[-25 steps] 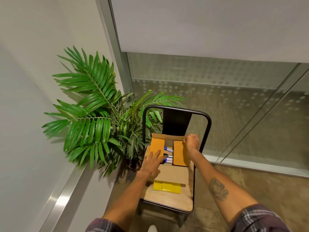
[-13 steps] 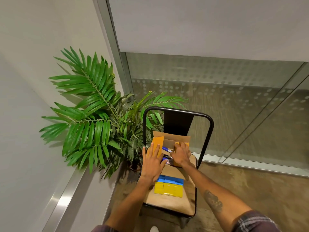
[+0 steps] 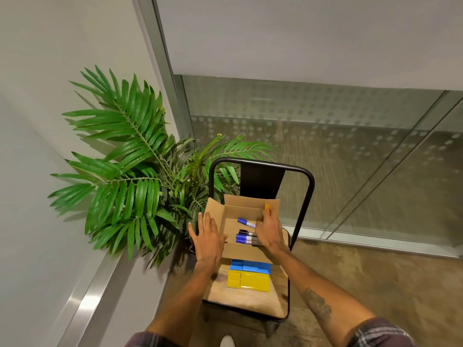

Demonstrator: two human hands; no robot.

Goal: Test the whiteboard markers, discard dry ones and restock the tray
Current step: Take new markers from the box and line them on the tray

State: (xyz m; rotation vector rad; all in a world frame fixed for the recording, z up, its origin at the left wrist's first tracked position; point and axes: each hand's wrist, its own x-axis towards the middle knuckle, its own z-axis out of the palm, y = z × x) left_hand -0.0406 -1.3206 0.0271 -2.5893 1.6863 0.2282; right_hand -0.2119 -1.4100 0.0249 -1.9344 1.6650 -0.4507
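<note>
A yellow pack (image 3: 248, 281) lies near the front edge of the chair seat (image 3: 240, 300), with a blue pack (image 3: 250, 266) touching it behind. Next stands the open cardboard box (image 3: 240, 205). The left hand (image 3: 208, 240), fingers spread, lies against its left flap. The right hand (image 3: 270, 231) reaches inside over the markers (image 3: 244, 237) on the box floor; whether it pinches one cannot be told. A palm (image 3: 130, 166) stands beyond the seat's left edge.

Markers (image 3: 246, 237) are laid in a box (image 3: 246, 205) set on a chair (image 3: 240, 298) seat. Flat packs (image 3: 248, 281) are placed before the box. A plant (image 3: 130, 171) is stood left of the chair.
</note>
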